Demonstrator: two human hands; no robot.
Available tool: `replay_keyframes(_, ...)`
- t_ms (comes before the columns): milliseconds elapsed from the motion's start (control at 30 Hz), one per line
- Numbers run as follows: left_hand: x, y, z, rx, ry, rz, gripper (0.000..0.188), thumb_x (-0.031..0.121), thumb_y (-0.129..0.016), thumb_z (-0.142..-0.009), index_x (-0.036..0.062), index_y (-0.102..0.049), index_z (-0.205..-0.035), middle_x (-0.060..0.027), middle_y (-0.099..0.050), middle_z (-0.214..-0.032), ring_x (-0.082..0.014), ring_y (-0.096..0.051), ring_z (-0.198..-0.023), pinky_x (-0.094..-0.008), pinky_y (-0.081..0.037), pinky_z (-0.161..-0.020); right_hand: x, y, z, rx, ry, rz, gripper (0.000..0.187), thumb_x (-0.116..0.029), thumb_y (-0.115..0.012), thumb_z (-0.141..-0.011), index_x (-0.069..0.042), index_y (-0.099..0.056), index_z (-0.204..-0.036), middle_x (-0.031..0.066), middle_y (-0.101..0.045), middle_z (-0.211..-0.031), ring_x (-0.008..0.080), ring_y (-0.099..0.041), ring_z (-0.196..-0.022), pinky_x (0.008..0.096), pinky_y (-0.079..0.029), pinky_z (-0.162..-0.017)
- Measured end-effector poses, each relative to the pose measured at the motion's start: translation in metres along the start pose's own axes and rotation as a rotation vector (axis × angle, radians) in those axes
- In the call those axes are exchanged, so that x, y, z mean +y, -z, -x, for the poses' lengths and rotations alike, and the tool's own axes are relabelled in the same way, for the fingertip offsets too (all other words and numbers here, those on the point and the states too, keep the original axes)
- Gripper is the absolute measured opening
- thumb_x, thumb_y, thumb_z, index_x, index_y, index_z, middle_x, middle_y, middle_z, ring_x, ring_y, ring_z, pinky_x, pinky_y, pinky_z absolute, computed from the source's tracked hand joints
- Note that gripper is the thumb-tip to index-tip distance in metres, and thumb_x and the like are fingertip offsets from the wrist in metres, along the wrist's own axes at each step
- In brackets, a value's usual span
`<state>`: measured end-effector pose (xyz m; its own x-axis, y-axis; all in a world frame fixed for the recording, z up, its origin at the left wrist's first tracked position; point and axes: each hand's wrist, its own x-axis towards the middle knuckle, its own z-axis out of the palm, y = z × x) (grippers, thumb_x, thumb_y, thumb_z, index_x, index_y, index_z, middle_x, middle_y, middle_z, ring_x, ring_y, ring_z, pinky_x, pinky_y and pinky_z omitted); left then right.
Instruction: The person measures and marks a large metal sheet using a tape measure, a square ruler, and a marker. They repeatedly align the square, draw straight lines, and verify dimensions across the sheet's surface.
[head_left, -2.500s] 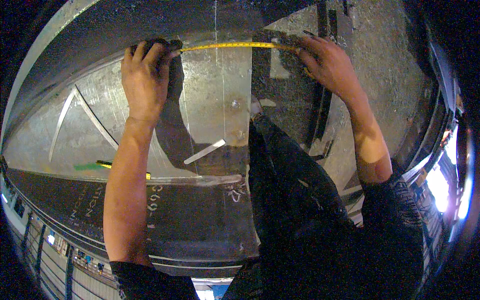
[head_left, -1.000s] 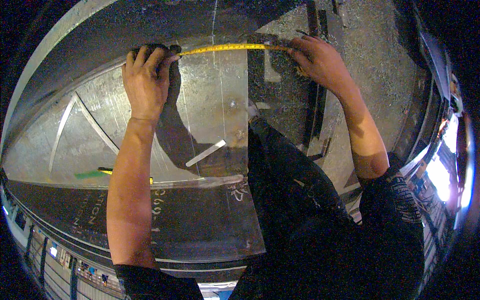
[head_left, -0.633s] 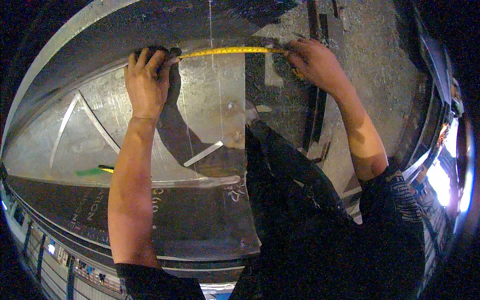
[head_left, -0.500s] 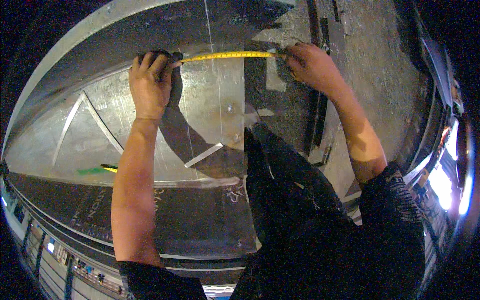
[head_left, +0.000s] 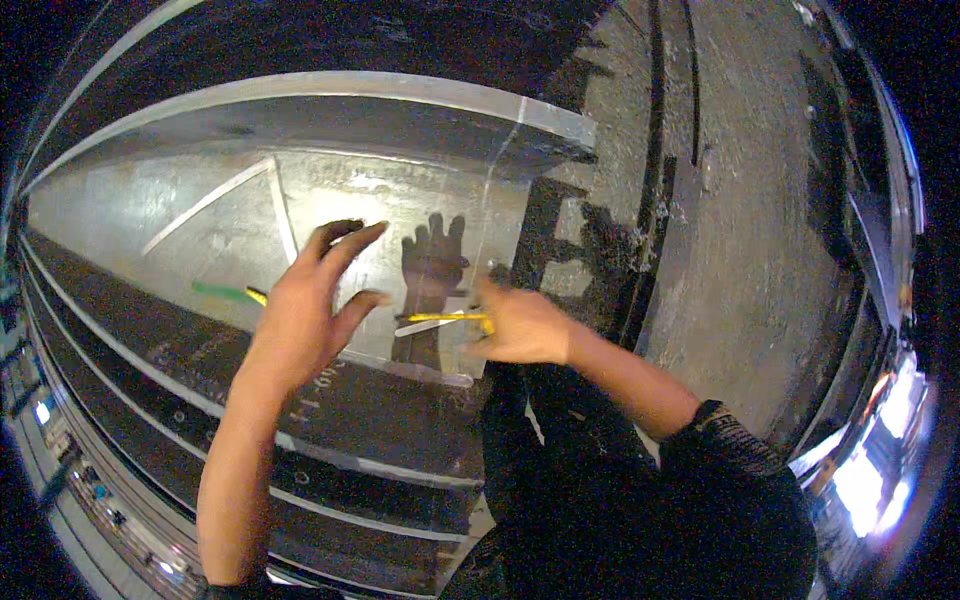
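Note:
My right hand (head_left: pixel 528 326) is closed around a yellow tape measure (head_left: pixel 488 325), mostly hidden by the fingers. A short length of its yellow blade (head_left: pixel 440 317) sticks out to the left, above the metal plate (head_left: pixel 340 195). To the left, my left hand (head_left: pixel 305 305) hovers over the plate with fingers and thumb spread, holding nothing. Its dark shadow falls on the plate between the hands. A short pale strip (head_left: pixel 412 329) lies under the blade. Beside the left hand is a small yellow-and-black object (head_left: pixel 257 296), its kind unclear.
Two pale strips (head_left: pixel 215 200) meet in a point on the plate. A raised metal flange (head_left: pixel 330 84) curves along the far side, and dark ledges (head_left: pixel 330 470) run along the near side. Concrete-like floor (head_left: pixel 760 240) lies to the right. A green mark (head_left: pixel 215 291) shows on the plate.
The blade stretched between both hands before; now only a short piece shows at my right hand. My left hand has let go and opened. Both hands have come nearer to me.

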<state>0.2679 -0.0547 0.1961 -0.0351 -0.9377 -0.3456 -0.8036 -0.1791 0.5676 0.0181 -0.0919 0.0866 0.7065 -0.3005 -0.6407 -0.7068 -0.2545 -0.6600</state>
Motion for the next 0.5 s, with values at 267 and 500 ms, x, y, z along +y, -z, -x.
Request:
replay_keyframes(267,0.032,0.089,0.202,0.400,0.532,0.107,0.050,0.005,-0.072,-0.075,-0.0010,-0.059,-0.123,-0.0125,-0.060,-0.120,-0.0233,-0.058,-0.111,-0.0339,-0.044,-0.096,-0.118,-0.073,-0.120,0.393,0.589,0.382,0.059,-0.016,-0.066,-0.070,0.008,-0.046,-0.119,0.0272,-0.060,-0.104,0.0414,-0.055,-0.105,0.0503,-0.051,-0.080)
replay_keyframes(500,0.087,0.020,0.379,0.588,0.876,0.316,0.053,0.013,-0.066,-0.081,-0.0019,-0.054,-0.130,-0.0164,-0.059,-0.128,-0.0278,-0.056,-0.119,-0.0381,-0.040,-0.105,-0.150,-0.036,-0.258,0.531,0.409,0.707,0.053,-0.016,-0.060,-0.079,-0.002,-0.050,-0.128,0.0201,-0.058,-0.122,0.0367,-0.050,-0.120,0.0573,-0.036,-0.102)
